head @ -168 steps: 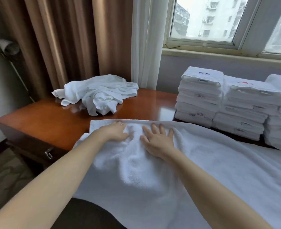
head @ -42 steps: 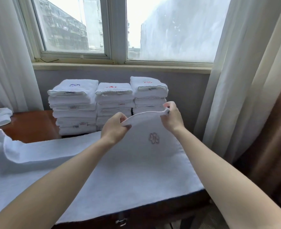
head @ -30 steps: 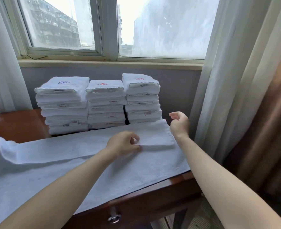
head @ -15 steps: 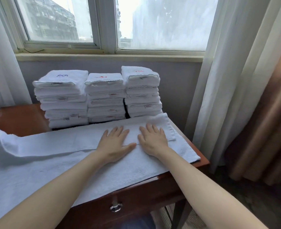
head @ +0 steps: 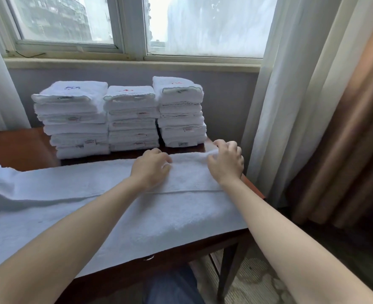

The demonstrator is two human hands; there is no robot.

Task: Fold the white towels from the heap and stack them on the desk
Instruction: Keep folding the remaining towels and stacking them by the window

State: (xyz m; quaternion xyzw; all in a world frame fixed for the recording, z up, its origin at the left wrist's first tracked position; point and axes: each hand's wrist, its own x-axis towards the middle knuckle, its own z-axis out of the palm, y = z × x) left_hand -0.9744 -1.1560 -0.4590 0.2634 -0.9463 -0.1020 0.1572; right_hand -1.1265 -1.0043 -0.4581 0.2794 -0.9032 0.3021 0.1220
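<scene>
Nearest me, below both grips, a leg in blue jeans (head: 172,286) shows under the front edge of the bench (head: 159,267). A long white towel (head: 115,220) lies spread along the bench top. Its near edge hangs slightly over that front edge, and its far half is doubled back on itself, the hem crossing under both forearms. I read the left grip (head: 151,168) as knuckles-up on the doubled layer, fingers curled down round its far edge. Just right of it, the right grip (head: 226,163) pinches the same far edge near the towel's right end, raising it a little off the bench. Left of the left grip the towel runs out of my view, rumpled upward. Just beyond both grips stand three stacks of folded white towels (head: 133,119), side by side, small labels facing me. Behind them are the window sill (head: 128,62) and window (head: 203,25). Right of the right grip hang a sheer white curtain (head: 279,95) and a brown curtain (head: 345,132).
</scene>
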